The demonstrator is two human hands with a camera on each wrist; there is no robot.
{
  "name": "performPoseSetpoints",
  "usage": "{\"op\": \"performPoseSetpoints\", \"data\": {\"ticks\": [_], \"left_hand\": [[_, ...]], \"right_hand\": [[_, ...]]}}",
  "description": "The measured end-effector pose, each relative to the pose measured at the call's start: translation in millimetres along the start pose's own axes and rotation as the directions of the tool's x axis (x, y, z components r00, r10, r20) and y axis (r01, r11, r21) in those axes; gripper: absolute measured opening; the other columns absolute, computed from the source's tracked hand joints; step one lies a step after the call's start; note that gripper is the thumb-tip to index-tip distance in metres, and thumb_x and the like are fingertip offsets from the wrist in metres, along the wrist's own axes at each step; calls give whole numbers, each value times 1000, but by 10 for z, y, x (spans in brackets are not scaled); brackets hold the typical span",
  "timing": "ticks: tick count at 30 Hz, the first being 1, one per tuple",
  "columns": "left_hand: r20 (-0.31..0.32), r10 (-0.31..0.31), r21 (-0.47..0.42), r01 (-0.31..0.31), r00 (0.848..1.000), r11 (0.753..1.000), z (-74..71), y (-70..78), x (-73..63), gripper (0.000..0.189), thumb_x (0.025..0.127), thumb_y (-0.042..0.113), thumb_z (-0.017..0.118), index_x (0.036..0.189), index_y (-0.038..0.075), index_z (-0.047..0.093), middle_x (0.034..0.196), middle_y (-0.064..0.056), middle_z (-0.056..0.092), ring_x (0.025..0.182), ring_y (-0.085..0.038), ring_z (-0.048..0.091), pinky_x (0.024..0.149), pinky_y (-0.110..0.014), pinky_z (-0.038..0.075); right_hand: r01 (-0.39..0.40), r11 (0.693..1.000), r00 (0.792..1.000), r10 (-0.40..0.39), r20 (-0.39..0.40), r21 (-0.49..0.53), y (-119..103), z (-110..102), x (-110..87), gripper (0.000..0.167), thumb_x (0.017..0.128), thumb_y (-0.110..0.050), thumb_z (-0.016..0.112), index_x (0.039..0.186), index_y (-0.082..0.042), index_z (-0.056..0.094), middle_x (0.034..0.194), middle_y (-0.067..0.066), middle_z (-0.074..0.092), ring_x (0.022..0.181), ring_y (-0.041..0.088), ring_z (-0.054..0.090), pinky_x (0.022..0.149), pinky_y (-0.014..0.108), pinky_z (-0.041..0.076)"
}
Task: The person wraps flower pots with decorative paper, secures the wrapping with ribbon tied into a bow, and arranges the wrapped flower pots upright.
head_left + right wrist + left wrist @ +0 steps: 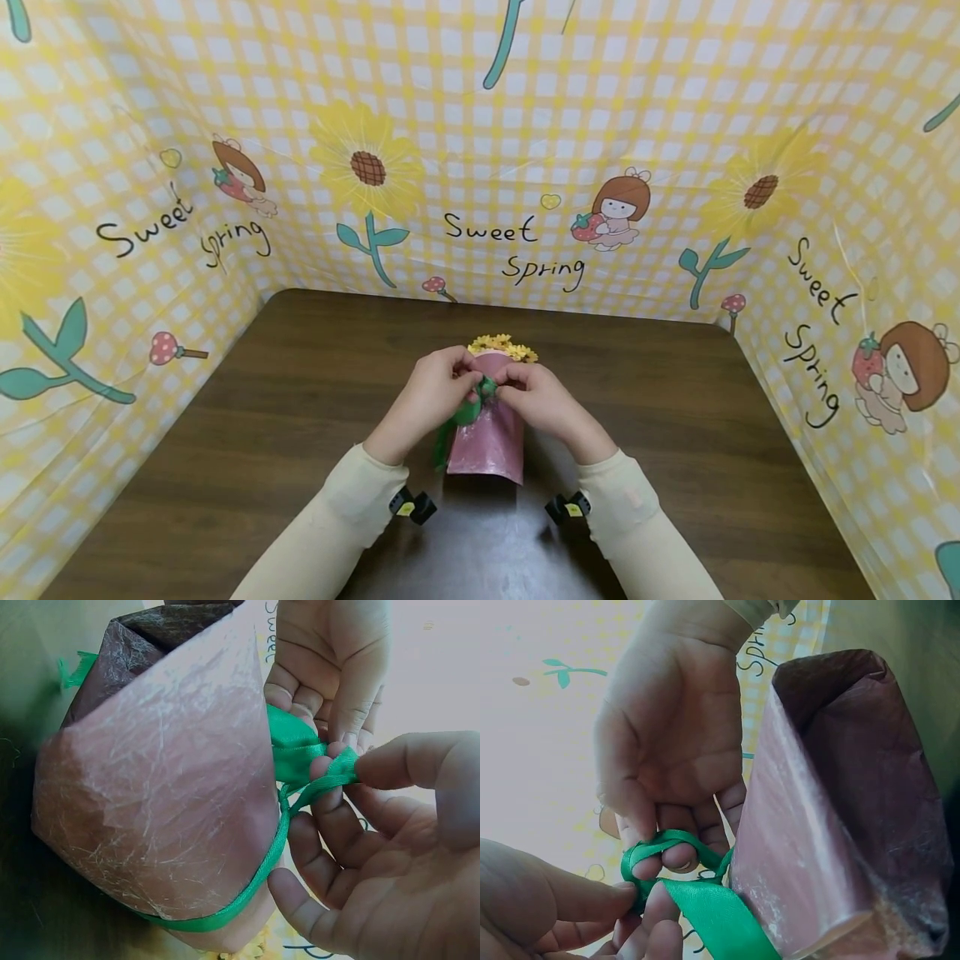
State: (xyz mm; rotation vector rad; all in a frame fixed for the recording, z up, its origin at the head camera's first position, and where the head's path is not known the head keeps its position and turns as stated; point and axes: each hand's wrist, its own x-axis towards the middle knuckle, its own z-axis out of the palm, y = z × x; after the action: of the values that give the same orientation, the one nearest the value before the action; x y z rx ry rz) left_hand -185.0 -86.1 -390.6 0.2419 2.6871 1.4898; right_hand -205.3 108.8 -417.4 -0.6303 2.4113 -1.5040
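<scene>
A bouquet wrapped in shiny pink paper (pixel 487 450) lies on the table, its yellow flowers (pixel 502 343) at the far end. Green ribbon (pixel 240 907) runs around the wrapping, with a loop and a wide strip at the front. My left hand (pixel 441 387) pinches the ribbon between thumb and fingers above the paper. Opposite it, my right hand (pixel 543 398) pinches another part of the ribbon. The fingertips of both hands nearly meet there. In the left wrist view, the wrapper's open lower end (pixel 877 750) shows, folded and hollow. Fingers partly hide the knot area.
The dark wooden table (pixel 300 417) extends around the bouquet. Yellow checked cloth (pixel 480 150) with printed flowers and lettering forms walls at the back and both sides. A loose green ribbon tail (pixel 440 450) hangs along the bouquet's left side.
</scene>
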Motion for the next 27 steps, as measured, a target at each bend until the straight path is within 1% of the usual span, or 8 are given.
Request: {"op": "performPoseSetpoints", "data": {"ticks": [3,5,8,11,13,18,23,27], "left_hand": [[4,-13,-15,13,1000,1000,7,6,-2,6,101,9,64,98,5,66,84,-8,68,72,-21,70,60,-30,56],[5,-18,-17,18,1000,1000,14,1,2,6,102,9,63,98,6,66,84,-9,69,72,-21,70,60,-30,55],[5,-19,-13,19,1000,1000,23,-15,10,6,102,10,63,99,6,65,84,-11,70,71,-21,69,59,-31,55],[5,-17,-14,17,1000,1000,30,-32,16,6,103,11,62,99,7,65,83,-14,70,70,-22,68,58,-31,54],[0,-4,-8,4,1000,1000,36,-39,19,7,103,11,62,98,7,64,82,-14,70,69,-22,67,58,-30,53],[-9,27,24,-27,1000,999,46,-20,13,7,102,10,63,95,7,65,80,-10,68,70,-20,64,60,-30,51],[-8,32,41,-32,999,999,49,6,3,8,102,10,63,95,8,65,79,-7,66,68,-17,61,60,-30,50],[-10,32,41,-31,999,999,55,4,5,8,102,11,63,95,8,65,78,-7,66,66,-15,61,60,-30,50]], "right_hand": [[0,1000,1000,0,-2,-12,3,-1,1,19,96,-6,56,99,-8,75,100,5,69,84,16,56,71,29,48],[16,999,1000,-16,-6,-33,8,-1,4,20,97,-4,56,98,-9,75,98,4,69,84,16,57,70,29,49],[39,998,999,-40,-10,-53,34,8,14,15,98,-6,60,97,-10,75,97,3,70,84,16,58,72,29,51],[49,997,999,-50,-14,-60,50,22,18,6,97,-11,68,98,-11,74,94,2,70,84,15,61,74,30,53],[43,996,999,-45,-25,-73,55,32,22,2,95,-14,73,96,-12,73,91,0,70,82,15,62,72,30,54],[10,992,999,-17,-52,-125,45,49,25,5,91,-17,79,91,-16,73,85,-3,70,78,14,62,68,28,53],[-12,990,998,3,-68,-142,46,60,26,7,89,-18,81,90,-15,74,84,-3,70,78,13,63,69,28,54],[-8,986,997,-3,-72,-165,46,62,25,7,89,-18,81,88,-15,74,83,-3,69,77,13,62,68,29,53]]}}
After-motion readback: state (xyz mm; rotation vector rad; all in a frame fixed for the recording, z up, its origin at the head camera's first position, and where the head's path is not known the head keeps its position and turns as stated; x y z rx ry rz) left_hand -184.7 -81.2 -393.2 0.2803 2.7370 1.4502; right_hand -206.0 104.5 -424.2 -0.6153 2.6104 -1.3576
